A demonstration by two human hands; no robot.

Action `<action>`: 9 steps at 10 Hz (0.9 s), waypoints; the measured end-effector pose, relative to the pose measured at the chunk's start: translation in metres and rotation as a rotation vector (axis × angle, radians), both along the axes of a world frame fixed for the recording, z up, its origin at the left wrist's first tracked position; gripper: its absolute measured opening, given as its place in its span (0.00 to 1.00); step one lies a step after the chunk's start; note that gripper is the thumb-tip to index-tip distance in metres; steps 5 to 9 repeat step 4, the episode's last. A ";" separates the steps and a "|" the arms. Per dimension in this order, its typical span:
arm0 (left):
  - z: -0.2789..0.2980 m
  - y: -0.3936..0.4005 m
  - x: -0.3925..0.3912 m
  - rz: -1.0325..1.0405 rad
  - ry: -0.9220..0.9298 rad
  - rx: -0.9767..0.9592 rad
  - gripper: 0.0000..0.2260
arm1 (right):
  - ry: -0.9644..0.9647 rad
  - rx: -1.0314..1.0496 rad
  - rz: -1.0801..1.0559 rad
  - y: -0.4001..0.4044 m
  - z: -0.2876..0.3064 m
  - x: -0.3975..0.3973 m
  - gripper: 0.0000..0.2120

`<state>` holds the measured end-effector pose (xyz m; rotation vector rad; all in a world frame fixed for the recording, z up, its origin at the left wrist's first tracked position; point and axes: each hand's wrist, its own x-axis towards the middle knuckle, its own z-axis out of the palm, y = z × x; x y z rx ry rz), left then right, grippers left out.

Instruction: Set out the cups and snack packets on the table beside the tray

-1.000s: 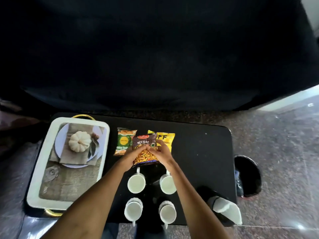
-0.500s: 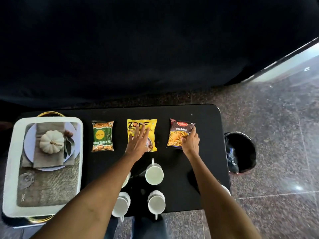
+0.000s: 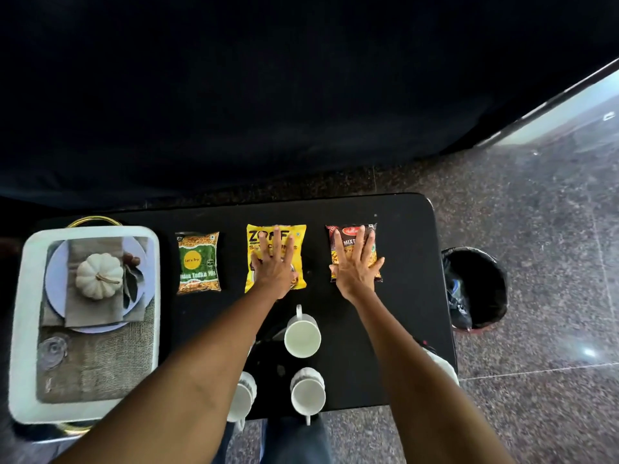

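A black table (image 3: 395, 329) is standing on a speckled grey stone floor (image 3: 536, 380), with a dark curtain-like backdrop (image 3: 268, 95) hanging behind its far edge. A black bin (image 3: 475, 289) is sitting on the floor just beside the table's right end. At the left end a white tray (image 3: 20, 329) is carrying a plate (image 3: 53, 289), folded napkins, a small white pumpkin (image 3: 98, 275), a burlap mat and a clear glass (image 3: 52, 351).

Three snack packets are lying flat in a row along the far side, each with its long axis running away from the person and its printed top at the far end: a green packet (image 3: 198, 261) nearest the tray, a yellow packet (image 3: 264, 236) in the middle, and a dark red mixture packet (image 3: 341, 236) on the right, well apart from one another. The left hand (image 3: 273, 267) is pressing flat on the yellow packet, fingers spread; the right hand (image 3: 356, 269) is lying flat, fingers spread, on the mixture packet. Neither is gripping anything.

White cups are standing nearer the person: one cup (image 3: 302, 336) with its handle pointing away, another cup (image 3: 308, 393) with its handle pointing toward the person, and a third cup (image 3: 243, 396) partly hidden by the left forearm.
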<state>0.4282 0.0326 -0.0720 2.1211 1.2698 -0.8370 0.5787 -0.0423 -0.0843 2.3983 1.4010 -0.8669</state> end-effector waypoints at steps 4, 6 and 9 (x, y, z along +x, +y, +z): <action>0.037 -0.028 -0.048 0.072 -0.083 0.142 0.32 | 0.039 0.211 0.090 -0.006 0.048 -0.060 0.33; 0.037 -0.028 -0.048 0.072 -0.083 0.142 0.32 | 0.039 0.211 0.090 -0.006 0.048 -0.060 0.33; 0.037 -0.028 -0.048 0.072 -0.083 0.142 0.32 | 0.039 0.211 0.090 -0.006 0.048 -0.060 0.33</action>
